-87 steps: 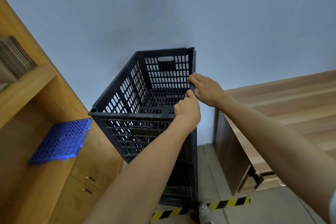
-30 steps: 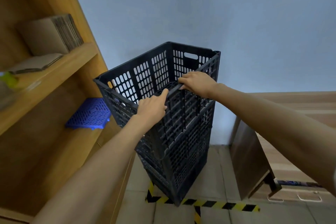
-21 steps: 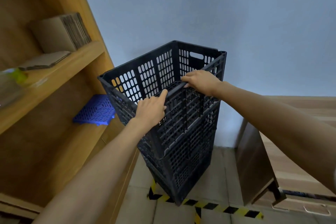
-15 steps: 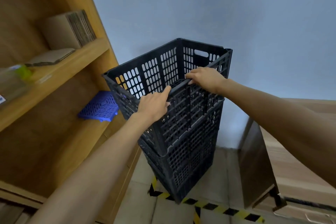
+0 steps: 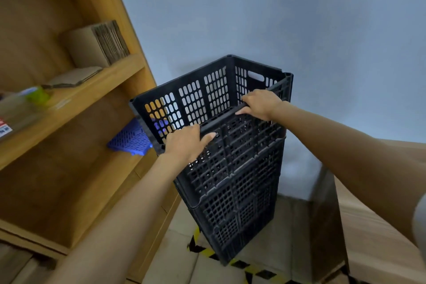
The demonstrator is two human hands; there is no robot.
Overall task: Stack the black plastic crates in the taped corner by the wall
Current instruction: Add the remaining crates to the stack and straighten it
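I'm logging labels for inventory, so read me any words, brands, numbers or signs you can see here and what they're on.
No text can be read.
Red and white label at the left edge of the shelf: has print, too blurred and cut off to read.
Bottle with green cap: blurred, no legible label.
Crates, cardboard, blue grid: no markings visible.
Floor tape: yellow-black stripes only, no words.

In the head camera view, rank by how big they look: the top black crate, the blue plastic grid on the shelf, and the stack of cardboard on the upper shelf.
1. top black crate, clearly largest.
2. stack of cardboard.
3. blue plastic grid, though the crate hides part of it, so its rank against the cardboard is unsure.
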